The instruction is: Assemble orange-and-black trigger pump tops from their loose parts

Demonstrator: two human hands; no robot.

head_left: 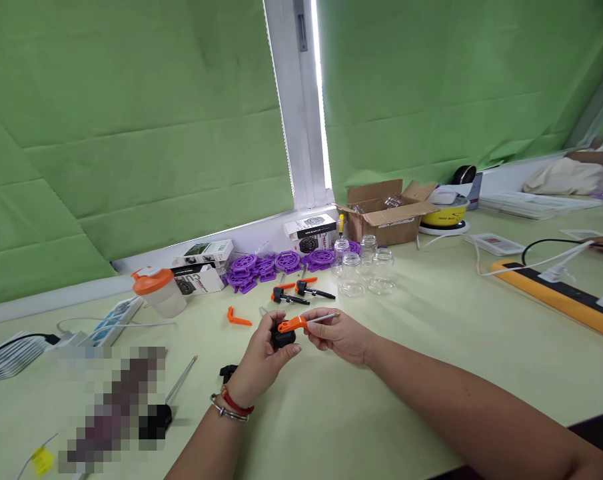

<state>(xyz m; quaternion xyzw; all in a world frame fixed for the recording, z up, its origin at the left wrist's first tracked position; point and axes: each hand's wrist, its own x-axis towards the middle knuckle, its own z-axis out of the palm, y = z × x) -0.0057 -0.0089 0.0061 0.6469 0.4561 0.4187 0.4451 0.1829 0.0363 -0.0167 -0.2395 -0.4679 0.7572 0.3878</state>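
My left hand [267, 357] is closed around a small black part [283, 340], just in front of the table's middle. An orange lever-like piece [293, 325] lies against that black part. My right hand [338, 335] pinches the orange piece near its right end, where a thin metal rod [324, 318] passes over the fingers. Beyond my hands lie two black assemblies [291, 298] with orange levers and dark shafts. A loose bent orange lever [238, 318] rests to their left. Beside my left wrist sits another black piece [228, 373], partly hidden.
Purple round parts [288, 261] line the back, near clear jars [352, 277] and an open cardboard box [384, 217]. An orange-lidded cup [164, 293] and a power strip [114, 320] stand left. A black part with a rod [156, 421] lies front left; an orange-edged power strip [561, 297] is right.
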